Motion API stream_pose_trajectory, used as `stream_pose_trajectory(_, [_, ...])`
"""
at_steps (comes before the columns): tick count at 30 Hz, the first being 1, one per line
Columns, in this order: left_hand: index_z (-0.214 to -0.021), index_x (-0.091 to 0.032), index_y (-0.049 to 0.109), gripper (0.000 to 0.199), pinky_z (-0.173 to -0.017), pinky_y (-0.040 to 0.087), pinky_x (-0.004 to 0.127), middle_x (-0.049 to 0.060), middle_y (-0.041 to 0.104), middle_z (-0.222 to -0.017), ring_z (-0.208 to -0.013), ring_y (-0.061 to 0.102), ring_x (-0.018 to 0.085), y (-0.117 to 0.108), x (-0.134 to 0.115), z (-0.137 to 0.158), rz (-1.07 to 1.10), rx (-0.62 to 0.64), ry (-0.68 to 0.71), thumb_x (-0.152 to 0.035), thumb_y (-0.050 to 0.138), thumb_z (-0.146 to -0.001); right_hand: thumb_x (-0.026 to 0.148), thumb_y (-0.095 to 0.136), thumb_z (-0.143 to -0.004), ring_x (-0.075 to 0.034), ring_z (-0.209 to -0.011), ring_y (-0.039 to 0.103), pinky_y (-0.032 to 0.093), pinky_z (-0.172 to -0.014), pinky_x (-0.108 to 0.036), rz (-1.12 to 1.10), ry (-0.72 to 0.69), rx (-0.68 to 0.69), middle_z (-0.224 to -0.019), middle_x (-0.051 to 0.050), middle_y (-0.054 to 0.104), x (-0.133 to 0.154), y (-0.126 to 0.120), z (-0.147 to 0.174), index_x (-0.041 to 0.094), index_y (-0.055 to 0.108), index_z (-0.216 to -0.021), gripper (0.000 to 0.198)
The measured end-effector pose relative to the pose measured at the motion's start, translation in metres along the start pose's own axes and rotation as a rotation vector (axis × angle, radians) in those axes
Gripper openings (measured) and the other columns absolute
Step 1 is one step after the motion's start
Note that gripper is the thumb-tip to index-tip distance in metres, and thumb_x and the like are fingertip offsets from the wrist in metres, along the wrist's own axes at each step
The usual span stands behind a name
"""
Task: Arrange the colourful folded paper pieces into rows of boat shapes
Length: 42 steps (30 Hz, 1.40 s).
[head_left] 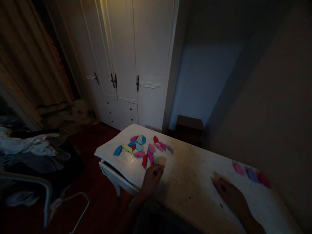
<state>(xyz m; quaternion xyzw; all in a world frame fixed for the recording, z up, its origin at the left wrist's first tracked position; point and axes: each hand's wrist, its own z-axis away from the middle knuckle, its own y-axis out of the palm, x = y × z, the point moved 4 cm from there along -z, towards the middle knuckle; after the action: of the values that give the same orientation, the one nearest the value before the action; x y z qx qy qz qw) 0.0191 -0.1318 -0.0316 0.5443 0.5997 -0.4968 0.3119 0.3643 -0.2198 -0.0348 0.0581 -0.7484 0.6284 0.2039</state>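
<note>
My left hand [153, 178] is over the white table, its fingers bent into a loose pinch; whatever it holds, if anything, is too dark to see. Right beyond its fingertips lies a loose group of small folded cloth or paper pieces, among them a red piece [144, 161], a magenta piece [150, 158], a pink piece [139, 154] and a blue piece [118, 150]. Farther right, my right hand [227, 191] hovers low over the tabletop with curled fingers drawn together. Nearest to it are a pink piece [238, 168], a purple piece [253, 175] and a dark pink piece [264, 179].
The white table [195, 162] runs along the wall at right. A white wardrobe [153, 58] stands behind it, with a brown box-like stand [189, 125] in the corner. At left are heaped clothes [31, 146] and a pale curved tube [36, 178]. The room is dim.
</note>
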Motion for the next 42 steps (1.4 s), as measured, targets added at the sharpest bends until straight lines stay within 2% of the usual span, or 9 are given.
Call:
stream_pose_trajectory(5, [-0.097,-0.018,0.069,0.025,-0.078,0.049,0.032,0.008,0.067,-0.100,-0.090,0.062,0.020,-0.086,0.022,-0.030,-0.401,-0.213,-0.012,-0.027,0.049,-0.086,0.065,0.032,-0.085,-0.020,-0.064,0.066,0.046,-0.058,-0.028,-0.016,0.014,0.016,-0.063,0.000,0.065,0.000,-0.001,0.000,0.026,0.053,-0.065,0.049])
stream_pose_trajectory(9, [-0.116,-0.018,0.062,0.032,-0.080,0.049,0.029,0.010,0.061,-0.113,-0.093,0.063,0.019,-0.115,0.037,-0.041,-0.627,-0.180,-0.162,-0.027,0.055,-0.086,0.065,0.033,-0.084,-0.019,-0.066,0.066,0.047,-0.058,-0.026,-0.028,0.013,0.020,-0.068,0.000,0.068,0.001,-0.003,0.000,0.026,0.056,-0.067,0.048])
stream_pose_trajectory(12, [-0.121,-0.019,0.059,0.036,-0.076,0.049,0.026,0.010,0.058,-0.116,-0.088,0.064,0.017,-0.114,0.042,-0.044,-0.726,-0.105,-0.224,-0.031,0.057,-0.087,0.065,0.035,-0.083,-0.019,-0.069,0.067,0.047,-0.058,-0.025,-0.030,0.014,0.010,-0.074,-0.001,0.071,-0.001,-0.002,-0.001,0.026,0.058,-0.069,0.047])
stream_pose_trajectory(21, [-0.116,-0.026,0.065,0.034,-0.071,0.048,0.028,0.010,0.055,-0.115,-0.084,0.063,0.018,-0.107,0.036,-0.041,-0.986,-0.015,-0.143,-0.042,0.045,-0.093,0.064,0.036,-0.085,-0.021,-0.063,0.064,0.047,-0.059,-0.028,-0.063,0.003,0.013,-0.064,-0.001,0.066,-0.007,0.004,0.000,0.026,0.055,-0.065,0.047])
stream_pose_trajectory(26, [-0.112,-0.027,0.067,0.030,-0.071,0.050,0.029,0.009,0.053,-0.118,-0.087,0.064,0.018,-0.110,0.042,-0.037,-0.946,0.002,-0.075,-0.031,0.045,-0.093,0.064,0.035,-0.087,-0.019,-0.060,0.062,0.045,-0.056,-0.027,-0.044,0.028,0.039,-0.061,0.001,0.063,-0.004,0.003,0.001,0.025,0.053,-0.062,0.049])
stream_pose_trajectory(30, [-0.107,-0.024,0.067,0.031,-0.084,0.051,0.032,0.009,0.052,-0.126,-0.103,0.062,0.020,-0.117,0.049,-0.034,-0.848,0.026,0.030,-0.015,0.046,-0.086,0.066,0.032,-0.087,-0.019,-0.062,0.062,0.046,-0.059,-0.027,-0.051,0.026,0.036,-0.062,0.000,0.063,-0.004,0.004,0.002,0.025,0.053,-0.062,0.052])
stream_pose_trajectory(33, [-0.112,-0.021,0.063,0.033,-0.092,0.050,0.034,0.009,0.058,-0.123,-0.110,0.059,0.021,-0.120,0.050,-0.033,-0.734,0.015,0.062,-0.017,0.046,-0.085,0.066,0.032,-0.087,-0.019,-0.065,0.062,0.046,-0.062,-0.027,-0.061,0.018,0.047,-0.064,0.000,0.064,-0.005,0.004,0.002,0.025,0.055,-0.062,0.053])
stream_pose_trajectory(38, [-0.137,-0.019,0.043,0.046,-0.086,0.051,0.034,0.011,0.062,-0.123,-0.106,0.063,0.023,-0.120,0.044,-0.035,-0.671,-0.140,-0.095,-0.032,0.037,-0.094,0.065,0.032,-0.088,-0.019,-0.063,0.062,0.046,-0.060,-0.027,-0.043,0.036,0.048,-0.063,-0.001,0.064,-0.005,0.004,0.001,0.025,0.054,-0.060,0.053])
stream_pose_trajectory(42, [-0.137,-0.019,0.044,0.050,-0.082,0.050,0.033,0.011,0.064,-0.121,-0.102,0.064,0.025,-0.111,0.042,-0.039,-0.796,-0.080,-0.158,-0.040,0.044,-0.092,0.064,0.032,-0.088,-0.019,-0.061,0.061,0.046,-0.059,-0.028,-0.062,0.061,0.029,-0.063,-0.002,0.064,0.001,0.005,0.003,0.025,0.054,-0.060,0.052])
